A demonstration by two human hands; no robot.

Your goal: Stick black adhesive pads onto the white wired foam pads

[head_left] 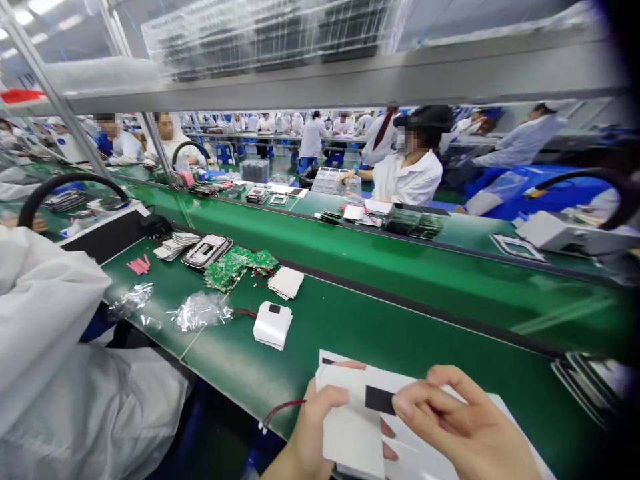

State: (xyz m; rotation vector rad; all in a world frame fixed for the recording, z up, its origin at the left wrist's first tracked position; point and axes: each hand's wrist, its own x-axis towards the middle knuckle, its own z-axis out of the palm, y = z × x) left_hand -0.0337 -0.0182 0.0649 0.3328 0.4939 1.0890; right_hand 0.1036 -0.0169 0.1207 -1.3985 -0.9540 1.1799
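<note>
At the front edge of the bench, my left hand grips a flat white battery pack, thumb on top and fingers underneath. A thin red lead with a small white connector sticks out to its left. My right hand pinches one end of a black rectangular adhesive pad between thumb and forefinger. The pad's other end lies over the pack's right edge; whether it is stuck down I cannot tell. Beneath both hands is a white sheet, partly covered by them.
Ahead lie white packs, green circuit boards, crumpled clear plastic, frames and pink strips. A co-worker's white sleeve is close on the left. More frames sit at right. Another person works across the green channel.
</note>
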